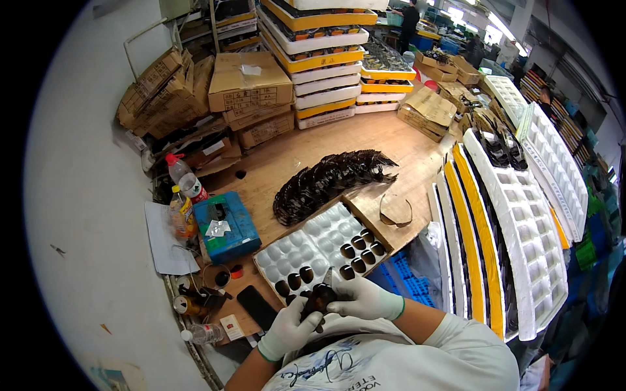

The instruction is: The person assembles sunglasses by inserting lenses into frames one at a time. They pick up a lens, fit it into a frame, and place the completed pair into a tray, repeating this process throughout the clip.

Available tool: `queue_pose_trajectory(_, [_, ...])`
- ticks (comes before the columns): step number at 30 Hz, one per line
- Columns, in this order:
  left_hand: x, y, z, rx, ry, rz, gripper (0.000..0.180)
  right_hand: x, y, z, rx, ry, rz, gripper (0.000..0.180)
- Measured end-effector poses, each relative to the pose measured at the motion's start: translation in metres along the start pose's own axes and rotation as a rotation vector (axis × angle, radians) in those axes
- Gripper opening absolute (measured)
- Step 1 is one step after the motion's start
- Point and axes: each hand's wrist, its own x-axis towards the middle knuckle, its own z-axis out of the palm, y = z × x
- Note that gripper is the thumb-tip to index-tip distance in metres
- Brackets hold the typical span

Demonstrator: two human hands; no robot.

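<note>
Both my hands wear white gloves with green cuffs, close to my body at the tray's near edge. Between them are dark brown sunglasses [321, 298], partly covered by fingers. My left hand [290, 328] is closed on their near left side, while my right hand [366, 299] pinches the right side. Just beyond lies a moulded lens tray [287, 249] in a cardboard box, with several dark lenses [358, 264] in its right pockets and a few near its front left. Behind it, brown sunglasses frames [332, 179] lie in a long curved row. A single frame [395, 214] rests apart.
A blue box [227, 228], bottles [187, 179] and a black phone [257, 307] lie to the left. White and yellow foam trays [515, 221] stand at the right; more are stacked [326, 85] at the back beside cardboard boxes [251, 81]. A person [409, 26] stands far off.
</note>
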Motion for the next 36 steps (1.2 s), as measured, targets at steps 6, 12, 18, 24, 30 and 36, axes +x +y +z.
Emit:
queue_pose_trajectory(6, [0.023, -0.007, 0.017, 0.352, 0.125, 0.162, 0.037, 0.01, 0.032, 0.004, 0.43, 0.001, 0.058, 0.022])
queue_pose_trajectory(12, [0.063, 0.0, 0.02, 0.48, 0.001, 0.149, 0.03, 0.016, 0.055, -0.026, -0.168, 0.448, -0.14, 0.057])
queue_pose_trajectory(18, [0.123, -0.03, 0.023, -0.096, -0.144, -0.133, 0.034, 0.009, 0.058, -0.101, -0.004, -0.035, -0.158, 0.033])
queue_pose_trajectory(24, [0.213, -0.151, 0.088, 0.877, -0.152, -0.252, 0.055, 0.036, 0.064, -0.188, -0.257, 0.1, -0.044, 0.025])
queue_pose_trajectory(30, [0.228, -0.159, 0.113, 1.117, -0.122, -0.247, 0.061, 0.053, 0.097, -0.182, -0.267, 0.317, -0.113, 0.07])
queue_pose_trajectory(36, [0.222, -0.141, 0.089, 0.931, -0.246, -0.312, 0.056, 0.053, 0.092, -0.163, 0.104, 0.161, -0.178, 0.049])
